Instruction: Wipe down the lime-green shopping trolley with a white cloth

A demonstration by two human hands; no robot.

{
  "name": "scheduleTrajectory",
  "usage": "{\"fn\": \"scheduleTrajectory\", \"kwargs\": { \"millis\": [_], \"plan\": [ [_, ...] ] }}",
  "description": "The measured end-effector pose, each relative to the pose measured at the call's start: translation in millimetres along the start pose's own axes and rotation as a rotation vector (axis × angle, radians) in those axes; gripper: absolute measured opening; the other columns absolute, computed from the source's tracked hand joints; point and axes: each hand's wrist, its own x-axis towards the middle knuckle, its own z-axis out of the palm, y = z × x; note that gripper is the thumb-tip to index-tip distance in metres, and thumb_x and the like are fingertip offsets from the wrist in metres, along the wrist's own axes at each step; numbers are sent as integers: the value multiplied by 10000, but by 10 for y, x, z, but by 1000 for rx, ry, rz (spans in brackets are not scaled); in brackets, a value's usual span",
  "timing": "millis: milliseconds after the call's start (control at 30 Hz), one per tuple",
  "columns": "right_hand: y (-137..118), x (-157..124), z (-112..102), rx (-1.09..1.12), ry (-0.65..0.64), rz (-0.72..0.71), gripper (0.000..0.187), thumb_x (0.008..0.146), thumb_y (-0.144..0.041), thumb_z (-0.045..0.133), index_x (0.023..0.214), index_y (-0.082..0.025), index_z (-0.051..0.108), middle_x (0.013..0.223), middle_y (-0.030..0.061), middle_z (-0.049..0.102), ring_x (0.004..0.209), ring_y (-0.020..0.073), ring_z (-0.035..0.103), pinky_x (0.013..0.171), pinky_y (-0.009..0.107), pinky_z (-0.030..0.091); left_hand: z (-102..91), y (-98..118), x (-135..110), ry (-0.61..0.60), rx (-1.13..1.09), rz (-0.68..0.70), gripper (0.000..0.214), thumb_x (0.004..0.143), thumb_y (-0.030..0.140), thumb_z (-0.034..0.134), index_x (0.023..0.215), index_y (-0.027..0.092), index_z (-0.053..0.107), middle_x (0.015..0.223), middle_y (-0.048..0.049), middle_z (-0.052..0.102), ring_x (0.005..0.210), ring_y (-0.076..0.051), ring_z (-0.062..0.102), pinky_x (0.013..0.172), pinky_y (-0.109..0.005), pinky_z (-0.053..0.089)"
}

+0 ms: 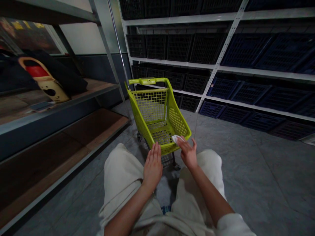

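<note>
The left hand (152, 167) is open, its fingers straight and together and its palm turned toward the cart (158, 123). It grips nothing. Its fingertips reach the cart's near rim (167, 148), either just touching it or just short of it; the view doesn't settle which.

The right hand (188, 153) is also loosely open, with its fingers spread and slightly curled. A white wad (176, 139), perhaps tissue or cloth, lies against its thumb side, right at the rim. I can't tell whether the hand is pinching the wad or only touching it.

The cart is a small lime-green wire shopping cart, standing upright on its wheels directly ahead, between the knees of the person's cream trousers (204, 177). Its handle (147, 81) is at the far end, and its basket holds nothing that can be seen.

To the left, close beside the cart, runs a metal shelf unit (61, 114) with wooden boards. A tan-and-red object (44, 80) and dark fabric (59, 72) lie on its upper level. To the right, a wide stretch of grey floor (233, 170) runs from the cart to white shelving (258, 106) stacked with black and blue crates (246, 91). There is a narrower strip of floor between the cart and the left shelf.
</note>
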Motion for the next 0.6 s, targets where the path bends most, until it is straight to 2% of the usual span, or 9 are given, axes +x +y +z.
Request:
{"fn": "scheduleTrajectory", "kwargs": {
  "millis": [67, 133, 200, 267, 400, 467, 533, 600],
  "plan": [
    [230, -27, -31, -61, 61, 86, 753, 715, 23, 407, 1406, -255, 518, 1416, 50, 624, 1408, 190, 478, 1224, 514, 82, 13, 3, 1, 9, 3, 3, 819, 888, 71, 424, 1598, 67, 16, 1654, -172, 230, 1539, -272, 213, 1219, -435, 318],
    [300, -30, -24, -101, 107, 164, 753, 704, 21, 407, 1391, -257, 534, 1411, 49, 628, 1398, 197, 488, 1216, 514, 113, 34, 12, 5, 19, 7, -4, 817, 892, 58, 414, 1596, 61, 0, 1650, -177, 241, 1539, -269, 212, 1217, -433, 326],
    [190, -13, 21, -119, 131, 222, 777, 694, 23, 406, 1408, -263, 522, 1425, 51, 616, 1397, 197, 487, 1213, 504, 126, 55, 24, 9, 23, 3, -13, 821, 894, 52, 408, 1592, 58, -25, 1648, -183, 242, 1543, -268, 196, 1215, -437, 332],
    [-71, 12, 92, -109, 126, 236, 816, 688, 29, 401, 1441, -271, 487, 1445, 52, 599, 1402, 189, 479, 1216, 488, 113, 71, 33, 13, 25, -5, -23, 837, 888, 44, 408, 1590, 63, -47, 1648, -188, 240, 1546, -267, 181, 1213, -443, 336],
    [-720, 62, 236, 26, 51, 114, 813, 706, 37, 392, 1458, -263, 465, 1454, 41, 591, 1424, 163, 446, 1226, 444, 90, 86, 29, 19, 32, -16, -21, 849, 888, 57, 414, 1590, 75, -62, 1644, -194, 248, 1541, -270, 198, 1209, -449, 343],
    [-912, 80, 262, 83, 18, 63, 784, 720, 28, 406, 1452, -244, 474, 1455, 49, 590, 1427, 160, 442, 1226, 422, 103, 83, 15, 15, 39, -17, -17, 836, 899, 74, 410, 1592, 80, -57, 1644, -193, 247, 1538, -270, 211, 1208, -449, 344],
    [-921, 89, 239, 102, -29, 2, 781, 721, 22, 421, 1456, -238, 472, 1463, 59, 582, 1427, 163, 443, 1226, 422, 96, 72, -4, 6, 36, -13, -16, 830, 901, 80, 407, 1593, 84, -52, 1650, -186, 235, 1538, -271, 212, 1209, -446, 341],
    [-744, 88, 174, 95, -88, -68, 798, 717, 26, 425, 1465, -251, 462, 1470, 61, 574, 1424, 165, 448, 1229, 441, 74, 56, -22, -6, 26, -6, -8, 835, 898, 76, 408, 1592, 84, -55, 1655, -178, 223, 1540, -273, 206, 1212, -445, 334]
  ]
}}
